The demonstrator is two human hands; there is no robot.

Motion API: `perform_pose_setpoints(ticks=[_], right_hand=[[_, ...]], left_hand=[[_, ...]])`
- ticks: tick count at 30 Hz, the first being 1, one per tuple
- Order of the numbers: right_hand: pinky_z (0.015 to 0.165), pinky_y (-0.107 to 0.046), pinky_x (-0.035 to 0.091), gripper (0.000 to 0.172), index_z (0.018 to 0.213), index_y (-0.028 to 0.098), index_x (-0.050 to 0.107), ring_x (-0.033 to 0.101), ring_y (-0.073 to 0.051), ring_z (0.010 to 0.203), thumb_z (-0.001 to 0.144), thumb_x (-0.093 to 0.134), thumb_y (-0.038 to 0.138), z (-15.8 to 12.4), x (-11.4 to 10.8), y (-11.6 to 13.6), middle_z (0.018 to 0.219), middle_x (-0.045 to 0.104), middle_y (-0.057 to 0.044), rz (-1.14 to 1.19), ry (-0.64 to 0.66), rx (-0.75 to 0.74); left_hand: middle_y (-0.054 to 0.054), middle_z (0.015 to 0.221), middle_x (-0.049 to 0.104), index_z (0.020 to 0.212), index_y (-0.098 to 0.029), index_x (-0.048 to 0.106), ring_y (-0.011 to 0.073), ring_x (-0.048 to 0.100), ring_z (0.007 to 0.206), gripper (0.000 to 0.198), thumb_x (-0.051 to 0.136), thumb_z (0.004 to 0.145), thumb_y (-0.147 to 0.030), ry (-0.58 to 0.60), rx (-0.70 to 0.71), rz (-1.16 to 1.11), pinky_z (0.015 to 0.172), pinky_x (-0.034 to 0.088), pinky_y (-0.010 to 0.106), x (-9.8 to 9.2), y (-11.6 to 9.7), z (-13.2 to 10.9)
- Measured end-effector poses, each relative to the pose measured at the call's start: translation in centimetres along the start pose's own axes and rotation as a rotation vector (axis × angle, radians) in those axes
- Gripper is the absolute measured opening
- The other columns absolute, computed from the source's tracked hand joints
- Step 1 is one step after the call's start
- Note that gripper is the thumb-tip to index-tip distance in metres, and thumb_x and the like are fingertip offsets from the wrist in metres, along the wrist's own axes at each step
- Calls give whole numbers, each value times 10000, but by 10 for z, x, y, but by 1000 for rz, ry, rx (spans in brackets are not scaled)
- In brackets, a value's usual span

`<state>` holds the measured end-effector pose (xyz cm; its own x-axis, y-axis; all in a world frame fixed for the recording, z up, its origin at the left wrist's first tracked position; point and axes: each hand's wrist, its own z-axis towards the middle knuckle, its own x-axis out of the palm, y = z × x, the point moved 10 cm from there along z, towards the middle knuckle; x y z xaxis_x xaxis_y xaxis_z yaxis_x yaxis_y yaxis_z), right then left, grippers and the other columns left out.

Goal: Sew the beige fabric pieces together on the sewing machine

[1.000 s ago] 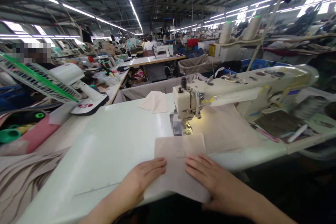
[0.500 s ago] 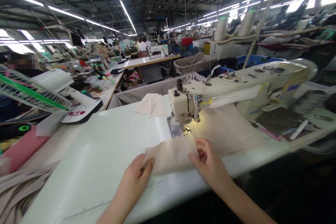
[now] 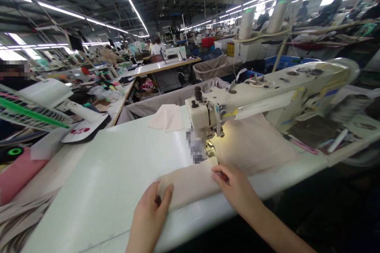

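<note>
A folded beige fabric piece point(image 3: 190, 182) lies on the pale sewing table point(image 3: 118, 174) just in front of the white sewing machine point(image 3: 267, 95). My left hand point(image 3: 150, 215) grips the fabric's left end, thumb on top. My right hand point(image 3: 234, 189) pinches its right end, close to the needle area point(image 3: 211, 151), fingers curled. A larger beige cloth point(image 3: 252, 142) lies under the machine arm.
Another small beige piece point(image 3: 166, 118) lies at the table's far edge. A white and green fan point(image 3: 44, 104) stands at the left, with pink cloth point(image 3: 14, 174) below it. Thread cones point(image 3: 246, 23) rise behind the machine. A grey fabric bin point(image 3: 166, 99) sits beyond the table.
The flat fabric piece has been folded over and drawn up toward the needle. Both hands went from lying flat on it to gripping its ends.
</note>
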<state>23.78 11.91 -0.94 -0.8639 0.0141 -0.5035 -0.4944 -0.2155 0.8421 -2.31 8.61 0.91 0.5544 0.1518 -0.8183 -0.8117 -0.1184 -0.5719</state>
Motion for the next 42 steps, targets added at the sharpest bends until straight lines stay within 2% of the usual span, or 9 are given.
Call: perform_pose_setpoints(ticks=[3,10,23,29,31,35,37,42], right_hand=[[700,-301,508,148,890,197,687,598,-177,708,884,539,197,1,1,3,803,652,-40,-49,10,-32],[712,-300,510,134,893,194,693,608,-174,711,882,560,188,2,2,0,808,654,-38,-79,39,-21],[712,-294,505,135,891,189,708,622,-178,713,870,576,170,4,3,1,807,666,-36,-106,69,-10],[705,-296,499,131,855,196,702,632,-181,726,879,583,145,6,6,3,800,658,-32,-199,86,-19],[700,-314,496,134,833,200,693,631,-200,752,897,583,157,5,6,10,807,643,-43,-313,89,-85],[746,-378,494,158,797,207,658,610,-249,862,924,566,192,-3,3,34,941,635,-90,-527,29,-362],[810,-412,487,181,847,209,646,608,-261,930,962,506,206,-7,0,40,1048,647,-100,-520,-24,-471],[807,-411,463,248,931,211,626,619,-245,893,1032,412,287,-12,-3,36,1004,663,-77,-455,-54,-542]], left_hand=[[42,711,652,791,-221,624,240,614,667,420,443,860,-593,-4,-13,27,660,483,341,2,1,-2],[38,686,630,814,-224,608,240,602,636,398,425,850,-575,18,-41,81,634,471,338,2,-4,1],[37,679,635,808,-227,606,232,604,618,388,421,851,-566,-5,1,90,592,459,321,-1,-10,1],[35,679,626,807,-228,599,233,603,623,363,425,850,-544,11,8,102,581,440,316,2,-11,3],[26,647,596,770,-230,562,229,586,608,343,432,848,-537,8,1,104,567,417,309,0,-11,4],[-5,595,524,717,-235,456,204,537,582,305,436,879,-492,-37,-66,88,568,369,288,-7,-6,7],[-12,597,511,708,-230,449,189,514,583,246,452,875,-411,-28,-99,76,580,347,280,-5,-2,10],[-22,603,503,670,-214,446,157,478,585,203,497,854,-285,-13,-105,49,582,303,264,-1,2,12]])
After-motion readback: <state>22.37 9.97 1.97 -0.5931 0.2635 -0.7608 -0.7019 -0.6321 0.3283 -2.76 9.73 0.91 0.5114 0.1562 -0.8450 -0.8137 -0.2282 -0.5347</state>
